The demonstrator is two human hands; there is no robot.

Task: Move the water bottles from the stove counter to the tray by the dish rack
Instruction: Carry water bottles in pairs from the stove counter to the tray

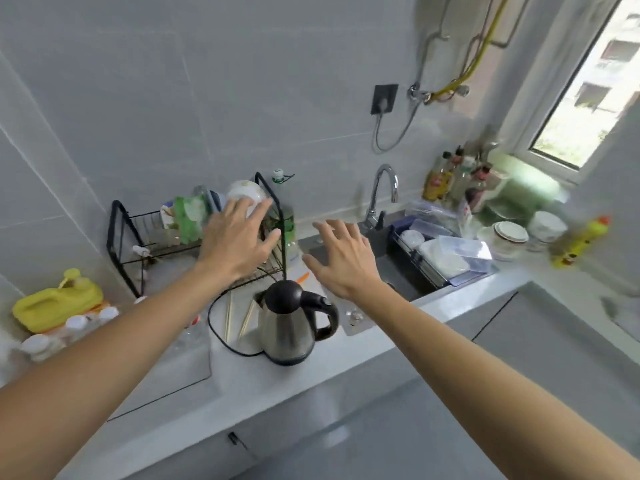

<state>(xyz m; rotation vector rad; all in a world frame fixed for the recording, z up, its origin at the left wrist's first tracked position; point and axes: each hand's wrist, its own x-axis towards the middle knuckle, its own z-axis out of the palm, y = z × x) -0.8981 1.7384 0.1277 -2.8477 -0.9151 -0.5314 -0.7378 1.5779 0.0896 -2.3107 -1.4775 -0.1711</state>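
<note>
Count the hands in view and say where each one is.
2. The left hand is spread open in front of the dish rack; the right hand is spread open above the counter beside the sink.

head cam; worn high; faces forward-down; close over counter (242, 379); edges blurred, perhaps motion

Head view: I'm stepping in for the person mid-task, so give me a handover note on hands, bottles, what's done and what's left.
Left hand: open, empty, fingers spread in front of the dish rack.
Right hand: open, empty, over the sink edge.
Bottles: white-capped water bottles stand together at the far left, by the yellow container. Whether they sit on the tray is unclear.
Done: neither hand carries a bottle.
Left: the stove counter is out of view; check it for remaining bottles. Mind the kettle and its cord.
</note>
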